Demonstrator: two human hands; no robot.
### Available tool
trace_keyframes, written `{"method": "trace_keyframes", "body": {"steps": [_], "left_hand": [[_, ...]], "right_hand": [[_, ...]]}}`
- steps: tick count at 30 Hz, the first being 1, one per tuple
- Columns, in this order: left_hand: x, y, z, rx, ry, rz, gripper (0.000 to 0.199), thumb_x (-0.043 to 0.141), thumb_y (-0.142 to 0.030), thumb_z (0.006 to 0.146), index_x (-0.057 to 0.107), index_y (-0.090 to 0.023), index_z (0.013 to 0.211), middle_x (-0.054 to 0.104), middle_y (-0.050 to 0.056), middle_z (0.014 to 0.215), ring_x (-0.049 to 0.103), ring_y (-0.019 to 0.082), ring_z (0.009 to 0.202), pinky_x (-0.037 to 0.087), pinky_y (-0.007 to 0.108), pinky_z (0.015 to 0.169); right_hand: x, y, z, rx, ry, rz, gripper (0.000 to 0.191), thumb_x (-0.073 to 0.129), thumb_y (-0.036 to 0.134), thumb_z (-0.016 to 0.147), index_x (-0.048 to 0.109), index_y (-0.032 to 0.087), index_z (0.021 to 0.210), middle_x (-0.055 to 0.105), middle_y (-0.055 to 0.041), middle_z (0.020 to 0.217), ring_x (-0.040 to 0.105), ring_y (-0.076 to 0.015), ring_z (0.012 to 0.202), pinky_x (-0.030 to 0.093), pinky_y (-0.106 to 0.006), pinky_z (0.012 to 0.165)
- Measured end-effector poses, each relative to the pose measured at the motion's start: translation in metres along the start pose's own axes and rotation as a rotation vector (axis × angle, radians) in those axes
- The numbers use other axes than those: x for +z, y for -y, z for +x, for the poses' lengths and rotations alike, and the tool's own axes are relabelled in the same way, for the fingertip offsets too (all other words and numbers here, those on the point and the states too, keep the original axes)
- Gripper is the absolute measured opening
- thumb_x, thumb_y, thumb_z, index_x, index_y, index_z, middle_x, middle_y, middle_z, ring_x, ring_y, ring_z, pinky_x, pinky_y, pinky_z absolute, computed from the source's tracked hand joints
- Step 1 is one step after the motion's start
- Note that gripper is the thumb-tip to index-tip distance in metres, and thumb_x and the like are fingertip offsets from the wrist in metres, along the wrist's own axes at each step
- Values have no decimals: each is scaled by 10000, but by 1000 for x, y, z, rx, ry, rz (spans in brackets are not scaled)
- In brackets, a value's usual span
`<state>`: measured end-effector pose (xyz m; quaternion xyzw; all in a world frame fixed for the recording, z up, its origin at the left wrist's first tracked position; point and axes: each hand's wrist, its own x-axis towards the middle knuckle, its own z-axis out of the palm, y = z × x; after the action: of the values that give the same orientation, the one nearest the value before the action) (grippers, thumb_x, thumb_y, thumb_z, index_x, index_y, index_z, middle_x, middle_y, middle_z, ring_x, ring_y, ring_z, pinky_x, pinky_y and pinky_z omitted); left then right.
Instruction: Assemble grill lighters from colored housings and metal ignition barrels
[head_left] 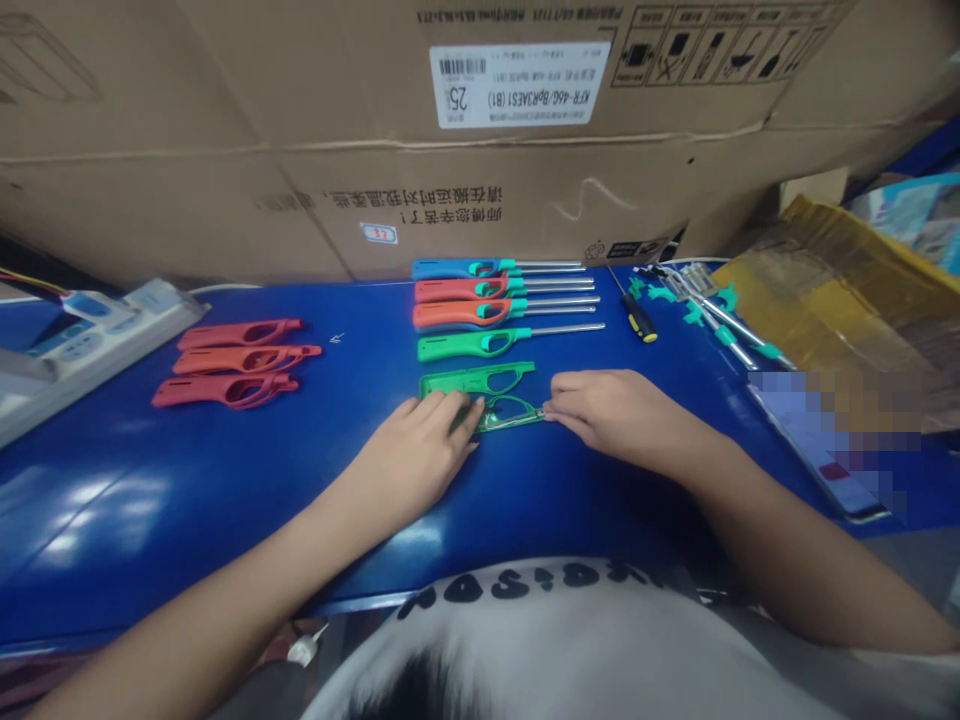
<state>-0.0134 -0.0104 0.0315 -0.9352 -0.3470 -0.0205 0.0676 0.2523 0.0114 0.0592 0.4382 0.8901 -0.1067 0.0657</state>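
My left hand (pixel 424 450) is closed over the handle end of an open green lighter casing half (pixel 514 421), with thumb and fingertips on it. Thin metal parts lie inside this half, by its trigger loop. At its front tip, my right hand (pixel 626 415) pinches with thumb and fingers; what lies between them is hidden. Just behind is another green casing half (pixel 480 380), lying on the table. Beyond it, a closed green lighter (pixel 465 345) with a metal tube heads a row of orange (pixel 450 315), red (pixel 446 290) and blue lighters (pixel 442 268).
Three red-orange casings (pixel 225 388) lie at left beside a white power strip (pixel 105 340). A screwdriver (pixel 636 315), metal tubes with teal pieces (pixel 724 325) and a phone (pixel 817 450) are at right. A cardboard box (pixel 225 200) walls the back of the blue table (pixel 247 470).
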Motion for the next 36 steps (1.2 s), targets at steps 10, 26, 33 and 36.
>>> {"method": "trace_keyframes", "body": {"steps": [10,26,33,36], "left_hand": [[16,8,0,-77,-123,-368,424,538,-173,999,535,-107,1418,654,155,1184,632,266,1043,568,432,903],[22,-2,1,-24,-229,-574,339,569,-192,998,590,-123,1329,692,129,1182,652,231,1077,598,412,946],[22,-2,3,-13,-234,-624,296,552,-199,1012,621,-143,1294,702,112,1164,641,230,1068,591,413,934],[23,-1,4,-1,-240,-643,301,548,-200,1015,616,-139,1302,699,112,1160,639,224,1060,588,400,929]], "right_hand": [[6,-9,-1,-50,-91,141,180,531,248,996,704,196,1004,674,-45,1010,648,-164,860,418,-267,694],[39,9,19,-39,-365,259,168,603,303,983,736,213,1030,710,-33,1037,680,-155,876,457,-255,704],[42,7,21,-134,-366,201,218,542,258,1014,741,193,957,729,-32,970,657,-139,808,416,-250,684],[44,7,21,-153,-381,98,265,501,268,1029,725,164,933,729,-46,928,632,-143,737,384,-270,631]]}}
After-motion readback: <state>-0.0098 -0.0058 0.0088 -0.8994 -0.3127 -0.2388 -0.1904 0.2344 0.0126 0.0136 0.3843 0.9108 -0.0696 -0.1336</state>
